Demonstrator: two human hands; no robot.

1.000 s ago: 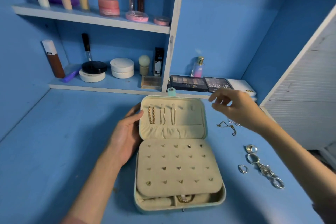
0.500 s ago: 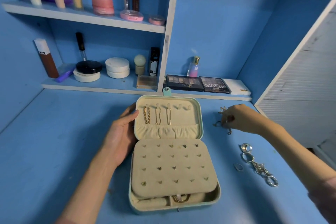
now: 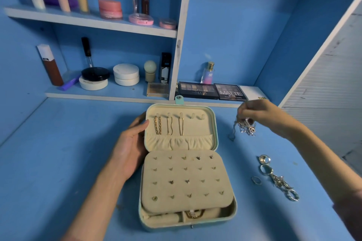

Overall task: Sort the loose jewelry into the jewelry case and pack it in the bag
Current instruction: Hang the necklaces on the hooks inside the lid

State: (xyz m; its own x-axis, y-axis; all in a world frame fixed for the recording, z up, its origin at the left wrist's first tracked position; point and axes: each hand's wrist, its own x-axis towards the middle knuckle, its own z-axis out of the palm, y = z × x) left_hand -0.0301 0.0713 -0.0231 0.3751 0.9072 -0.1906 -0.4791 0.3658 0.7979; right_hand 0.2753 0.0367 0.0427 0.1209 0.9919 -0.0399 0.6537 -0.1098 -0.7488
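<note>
A mint jewelry case lies open on the blue desk, cream inside. Three gold chains hang on hooks in its lid. An earring panel with several studs covers the base. My left hand rests flat against the lid's left edge, fingers straight. To the right of the lid, my right hand pinches a bunched silver chain lifted above the desk. Loose silver rings and a chain piece lie on the desk at the right. No bag is in view.
Two shelves at the back hold bottles, compacts and jars. Eyeshadow palettes and a perfume bottle stand just behind the case. A white slatted panel slopes along the right side.
My right hand went down to the desk right of the lid, took hold of the silver chain and has lifted it. My left hand stayed on the lid.
</note>
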